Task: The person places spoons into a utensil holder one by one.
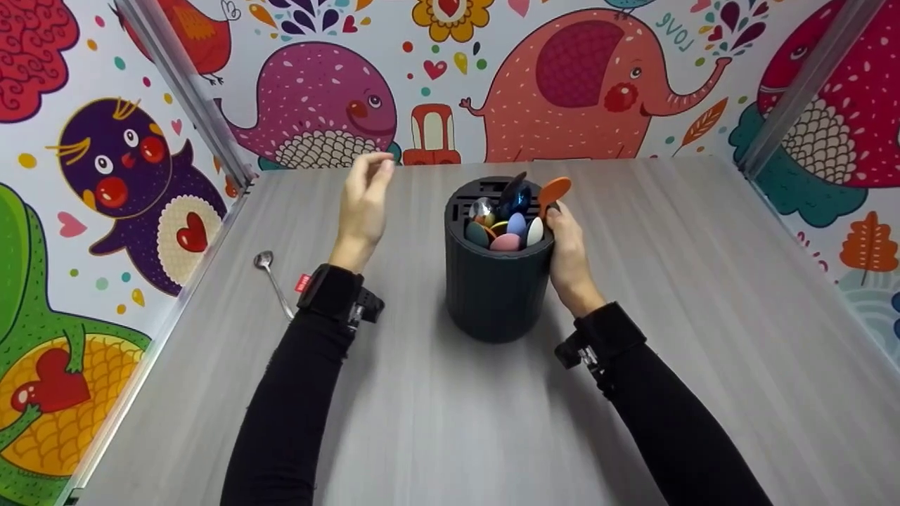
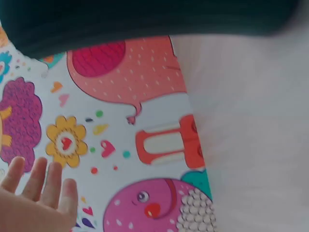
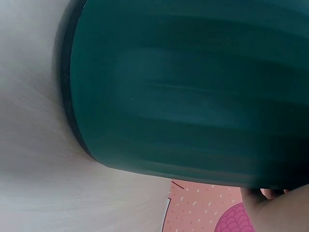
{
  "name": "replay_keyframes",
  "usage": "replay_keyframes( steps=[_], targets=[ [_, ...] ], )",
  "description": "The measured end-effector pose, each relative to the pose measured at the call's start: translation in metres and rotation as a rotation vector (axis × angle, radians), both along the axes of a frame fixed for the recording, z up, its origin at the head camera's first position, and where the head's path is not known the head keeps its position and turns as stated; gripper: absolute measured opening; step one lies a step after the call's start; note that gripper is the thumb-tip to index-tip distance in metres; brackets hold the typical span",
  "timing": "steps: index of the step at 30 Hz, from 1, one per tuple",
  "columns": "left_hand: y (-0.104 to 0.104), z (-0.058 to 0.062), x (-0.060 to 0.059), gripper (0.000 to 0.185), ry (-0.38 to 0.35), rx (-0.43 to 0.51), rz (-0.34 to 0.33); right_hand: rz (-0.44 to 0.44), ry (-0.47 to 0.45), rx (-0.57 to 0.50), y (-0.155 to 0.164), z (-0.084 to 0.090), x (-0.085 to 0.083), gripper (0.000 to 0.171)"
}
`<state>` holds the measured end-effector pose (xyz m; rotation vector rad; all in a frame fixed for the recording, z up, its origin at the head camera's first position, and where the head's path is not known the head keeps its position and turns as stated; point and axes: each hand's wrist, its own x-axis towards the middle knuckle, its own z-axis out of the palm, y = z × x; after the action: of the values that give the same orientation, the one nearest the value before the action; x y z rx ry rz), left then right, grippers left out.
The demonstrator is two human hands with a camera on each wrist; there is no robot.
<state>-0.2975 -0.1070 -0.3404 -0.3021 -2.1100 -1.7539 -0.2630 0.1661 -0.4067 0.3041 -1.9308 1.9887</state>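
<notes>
A dark green, ribbed utensil holder stands upright on the table, its slotted top packed with several colourful spoon-like utensils. An orange spoon leans out at the right, beside a white oval head, a pink one and a shiny metal spoon. My right hand grips the holder's right side near the rim, its far fingers partly hidden behind the wall. To the holder's left, my left hand is raised above the table with relaxed fingers and holds nothing.
A small metal spoon lies on the grey table at the left, its handle end partly behind my left forearm. Walls printed with cartoon animals enclose the back and sides, with metal posts at the corners.
</notes>
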Motion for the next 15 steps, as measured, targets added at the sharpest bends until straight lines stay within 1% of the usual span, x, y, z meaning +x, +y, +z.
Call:
replay_keyframes(
  steps=[3,8,11,15],
  targets=[
    [-0.012,-0.003,-0.004,0.032,-0.004,-0.016,0.053,0.002,-0.003,0.003,0.000,0.000,0.000,0.025],
    [-0.035,-0.010,-0.009,0.031,-0.037,-0.024,0.161,-0.002,-0.009,0.015,0.001,0.000,0.000,0.026],
    [-0.050,-0.016,-0.012,0.032,-0.071,-0.050,0.222,-0.006,-0.006,0.013,0.001,0.000,0.000,0.028],
    [-0.072,-0.028,-0.012,0.034,-0.120,-0.090,0.288,-0.009,-0.009,0.017,0.001,-0.001,-0.001,0.032]
  ],
)
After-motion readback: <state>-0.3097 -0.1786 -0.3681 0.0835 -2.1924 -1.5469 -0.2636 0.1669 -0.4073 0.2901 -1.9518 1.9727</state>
